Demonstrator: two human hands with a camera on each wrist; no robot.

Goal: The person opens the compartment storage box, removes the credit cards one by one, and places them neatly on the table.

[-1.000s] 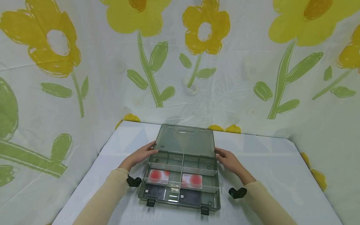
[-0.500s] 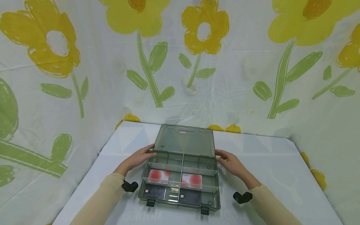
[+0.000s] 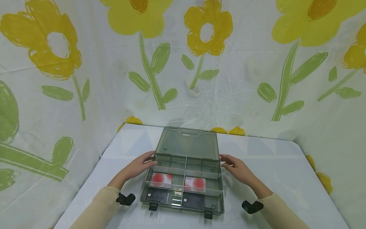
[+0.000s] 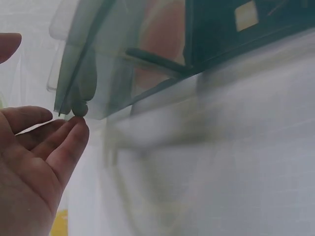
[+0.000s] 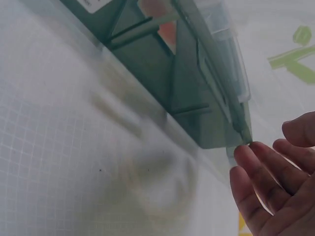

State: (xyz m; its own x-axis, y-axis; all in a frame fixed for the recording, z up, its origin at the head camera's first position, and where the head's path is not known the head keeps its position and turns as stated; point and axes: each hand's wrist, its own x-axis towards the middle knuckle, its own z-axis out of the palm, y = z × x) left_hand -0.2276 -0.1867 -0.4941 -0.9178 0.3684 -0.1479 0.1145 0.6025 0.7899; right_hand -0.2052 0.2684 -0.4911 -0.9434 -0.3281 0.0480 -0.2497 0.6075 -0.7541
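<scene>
A translucent grey-green compartment box (image 3: 222,187) lies on the table with its lid (image 3: 187,144) folded back. In the middle row, two white cards with red circles, a left one (image 3: 161,180) and a right one (image 3: 195,184), lie in separate compartments. The front row holds two dark cards marked VIP, one at left (image 3: 157,195) and one at right (image 3: 193,200). My left hand (image 3: 136,167) is at the box's left back edge, fingertips appearing to touch it in the left wrist view. Loosely bent fingers of my right hand (image 3: 238,168) reach the right back corner. Neither hand grips anything.
Two dark latches, a left one (image 3: 153,206) and a right one (image 3: 208,214), hang off the box's front edge. The white table (image 3: 274,178) extends to both sides. A flower-printed curtain (image 3: 237,95) encloses the back and sides.
Both hands have slid toward me along the box's sides, and both forearms have drawn back and outward. The box, its lid and the cards have stayed in place.
</scene>
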